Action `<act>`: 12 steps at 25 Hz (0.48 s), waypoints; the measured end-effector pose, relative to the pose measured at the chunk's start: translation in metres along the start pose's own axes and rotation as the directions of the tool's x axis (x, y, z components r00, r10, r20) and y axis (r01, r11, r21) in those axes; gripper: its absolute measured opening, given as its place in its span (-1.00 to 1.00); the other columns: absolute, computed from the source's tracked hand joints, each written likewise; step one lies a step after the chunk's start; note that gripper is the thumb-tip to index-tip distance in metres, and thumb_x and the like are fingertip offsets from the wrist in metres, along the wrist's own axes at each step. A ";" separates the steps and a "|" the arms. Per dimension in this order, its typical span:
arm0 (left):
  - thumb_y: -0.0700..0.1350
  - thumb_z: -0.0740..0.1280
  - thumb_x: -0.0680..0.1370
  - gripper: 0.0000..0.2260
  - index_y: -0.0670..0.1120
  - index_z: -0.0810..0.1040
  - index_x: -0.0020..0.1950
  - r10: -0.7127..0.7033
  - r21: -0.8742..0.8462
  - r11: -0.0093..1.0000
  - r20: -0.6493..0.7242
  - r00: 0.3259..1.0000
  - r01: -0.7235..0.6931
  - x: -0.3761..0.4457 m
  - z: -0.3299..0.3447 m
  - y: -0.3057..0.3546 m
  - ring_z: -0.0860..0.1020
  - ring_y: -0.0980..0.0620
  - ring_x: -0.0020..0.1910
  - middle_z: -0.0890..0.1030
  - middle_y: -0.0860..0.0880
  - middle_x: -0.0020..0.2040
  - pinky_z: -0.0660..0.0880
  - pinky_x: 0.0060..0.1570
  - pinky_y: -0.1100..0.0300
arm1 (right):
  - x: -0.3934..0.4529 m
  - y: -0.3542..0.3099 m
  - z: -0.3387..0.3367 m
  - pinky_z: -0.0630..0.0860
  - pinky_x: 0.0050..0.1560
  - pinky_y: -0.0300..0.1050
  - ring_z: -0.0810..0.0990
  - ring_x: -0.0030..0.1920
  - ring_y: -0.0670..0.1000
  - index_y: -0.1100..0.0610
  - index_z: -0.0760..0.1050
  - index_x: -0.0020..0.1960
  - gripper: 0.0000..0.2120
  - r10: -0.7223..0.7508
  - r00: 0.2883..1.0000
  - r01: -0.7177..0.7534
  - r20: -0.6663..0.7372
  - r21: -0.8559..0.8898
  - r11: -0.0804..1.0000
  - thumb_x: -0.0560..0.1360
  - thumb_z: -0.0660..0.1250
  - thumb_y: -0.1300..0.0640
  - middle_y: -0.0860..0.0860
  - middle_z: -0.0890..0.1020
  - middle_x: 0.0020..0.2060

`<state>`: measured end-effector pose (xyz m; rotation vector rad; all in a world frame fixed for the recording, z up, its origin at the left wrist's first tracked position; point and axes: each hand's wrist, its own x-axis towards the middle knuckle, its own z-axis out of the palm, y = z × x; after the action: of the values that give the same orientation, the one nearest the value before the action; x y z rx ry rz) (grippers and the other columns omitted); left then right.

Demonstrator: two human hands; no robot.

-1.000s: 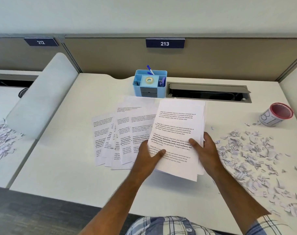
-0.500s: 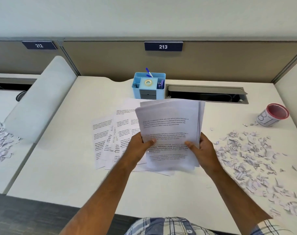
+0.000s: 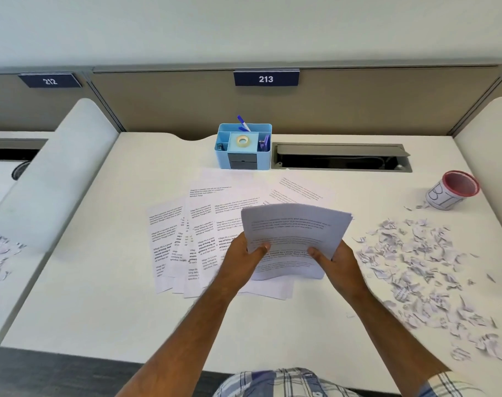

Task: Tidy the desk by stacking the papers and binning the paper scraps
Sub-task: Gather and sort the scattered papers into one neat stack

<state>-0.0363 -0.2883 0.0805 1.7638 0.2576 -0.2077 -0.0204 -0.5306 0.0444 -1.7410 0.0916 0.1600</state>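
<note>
Both hands held a sheaf of printed papers (image 3: 295,233) above the desk (image 3: 106,296), the left hand (image 3: 244,259) and right hand (image 3: 340,262) gripping its lower corners. More printed sheets (image 3: 187,233) lay fanned beneath, and paper scraps (image 3: 421,267) were strewn to the right near a red-rimmed bin cup (image 3: 451,190).

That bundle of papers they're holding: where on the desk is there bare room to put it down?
Bare desk lies left of the spread sheets, up to the rounded divider, and along the near edge beneath the forearms. The right side is crowded with paper scraps below the red-rimmed cup.
</note>
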 end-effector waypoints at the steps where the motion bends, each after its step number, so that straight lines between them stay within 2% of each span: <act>1: -0.17 0.40 0.66 -0.72 0.10 0.59 0.33 0.008 0.000 1.000 0.000 1.000 -0.008 0.001 0.002 0.001 0.68 0.18 0.12 0.72 0.17 0.15 0.61 -0.02 0.34 | 0.001 0.001 -0.001 0.67 0.02 -0.17 0.71 0.06 -0.08 0.07 0.54 0.30 -0.66 0.005 1.000 -0.005 -0.007 -0.002 1.000 0.55 0.48 0.14 -0.10 0.71 0.10; 5: -0.05 0.36 0.69 -0.80 0.10 0.59 0.32 0.014 -0.048 0.999 0.059 0.998 -0.011 0.009 0.008 0.011 0.69 0.12 0.13 0.73 0.15 0.16 0.65 0.05 0.23 | 0.008 0.003 -0.014 0.68 0.01 -0.08 0.72 0.02 -0.08 0.07 0.57 0.27 -0.68 0.018 0.999 -0.019 -0.046 -0.014 1.000 0.54 0.50 0.10 -0.07 0.73 0.08; 6: 0.01 0.30 0.71 -0.81 0.07 0.60 0.31 0.010 -0.093 0.996 0.066 0.998 -0.004 0.012 0.011 0.015 0.69 0.12 0.14 0.73 0.12 0.16 0.65 0.08 0.20 | 0.010 0.003 -0.020 0.68 -0.01 -0.08 0.73 0.00 -0.09 0.06 0.57 0.24 -0.69 0.023 0.998 -0.024 -0.061 -0.018 1.000 0.53 0.51 0.09 -0.08 0.73 0.07; 8: 0.08 0.13 0.77 -0.70 0.00 0.60 0.27 -0.024 -0.142 0.990 0.010 1.000 0.025 0.024 0.015 0.013 0.69 0.09 0.15 0.72 0.07 0.16 0.64 0.13 0.17 | 0.012 0.005 -0.031 0.68 -0.03 -0.05 0.73 -0.02 -0.10 0.04 0.58 0.21 -0.70 0.036 0.994 -0.038 -0.099 -0.019 0.999 0.51 0.53 0.08 -0.09 0.74 0.05; 10: 0.06 0.14 0.76 -0.71 -0.03 0.58 0.26 -0.076 -0.080 0.994 -0.099 0.992 0.068 0.047 0.018 0.001 0.64 0.01 0.21 0.68 0.04 0.20 0.59 0.19 0.10 | 0.014 0.009 -0.042 0.68 -0.02 0.00 0.74 -0.02 -0.05 0.05 0.59 0.21 -0.70 0.050 0.988 -0.051 -0.143 -0.002 0.999 0.50 0.54 0.10 -0.07 0.74 0.05; 12: 0.04 0.32 0.69 -0.75 -0.03 0.54 0.32 -0.110 0.112 0.985 -0.197 0.974 0.134 0.073 0.018 -0.018 0.56 -0.04 0.30 0.60 0.00 0.31 0.53 0.29 0.02 | 0.015 0.013 -0.052 0.69 -0.02 0.04 0.74 -0.01 0.00 0.07 0.60 0.19 -0.70 0.067 0.981 -0.061 -0.183 0.039 0.997 0.49 0.54 0.15 -0.05 0.74 0.05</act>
<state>0.0288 -0.2980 0.0395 1.8959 0.5017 -0.1454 -0.0043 -0.5842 0.0378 -1.7178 0.2847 0.0430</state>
